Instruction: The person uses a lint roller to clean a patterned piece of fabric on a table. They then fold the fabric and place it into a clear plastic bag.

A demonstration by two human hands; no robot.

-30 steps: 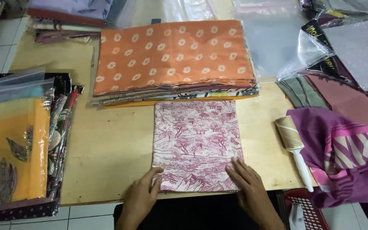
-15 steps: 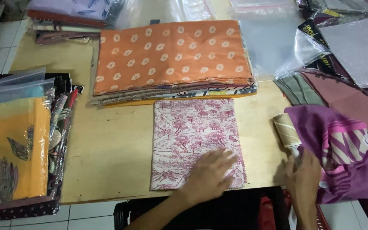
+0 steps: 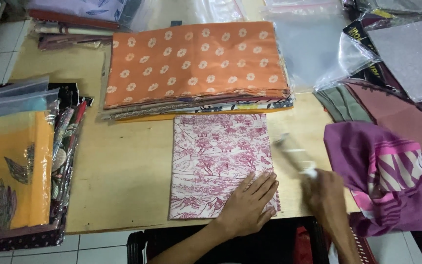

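Note:
A folded white cloth with a dark pink tree print point(image 3: 216, 151) lies flat on the wooden table point(image 3: 123, 166), close to the front edge. My left hand point(image 3: 247, 203) rests palm down on its lower right corner, fingers spread. Just right of the cloth, my right hand point(image 3: 324, 193) is motion-blurred and grips the white handle of a lint roller point(image 3: 291, 149). The roller head points up and left, at the cloth's right edge.
A stack of folded cloths topped by an orange flowered one point(image 3: 196, 63) lies behind the printed cloth. A purple and pink cloth point(image 3: 391, 176) is bunched at the right. Bagged cloths point(image 3: 10, 171) sit at the left, and clear plastic bags point(image 3: 313, 44) at the back right.
My left hand slid right across the cloth's lower edge. My right hand left the cloth, took the lint roller from the table at the right, and swung it toward the cloth.

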